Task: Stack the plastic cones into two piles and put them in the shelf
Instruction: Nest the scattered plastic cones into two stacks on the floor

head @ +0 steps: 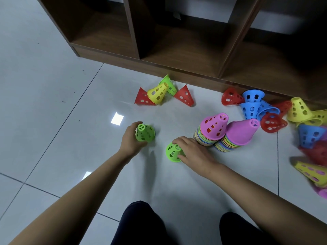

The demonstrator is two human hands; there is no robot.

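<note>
Left hand point(131, 137) is curled round the left green cone point(146, 133), thumb on the near side and fingers on the far side. That cone is upright, narrow end up; cannot tell if it is on the floor or just above it. Right hand point(193, 151) is clamped over the narrow end of the right green cone point(172, 153), which is tilted with its rim toward near-left. The 2 green cones are near each other, not touching. Both are perforated plastic with slotted walls and a round spoked cap.

Just right of the right hand are 2 stacks, touching each other and both leaning right. The perforated pink-topped stack point(211, 129) is the left one. The plain pink-topped stack point(238, 133) has a smooth top cone with no holes in its wall. Banded multicolour rims show under both.

Far centre is a clump of 4 loose cones, all perforated: first red cone point(141, 98), yellow cone point(158, 94), far green cone point(169, 84), second red cone point(184, 95).

At right, by the shelf base, is a heap of loose cones point(250, 108): at least 4 blue, 4 red, 3 yellow, 1 pink. The right edge is blurred, so there is no exact count.

The shelf point(159, 67) is brown wood-grain with 3 open compartments in view. The floor point(53, 103) is glossy pale tile with thin dark grout lines. 2 knees point(141, 225) in dark cloth are at the near edge.
</note>
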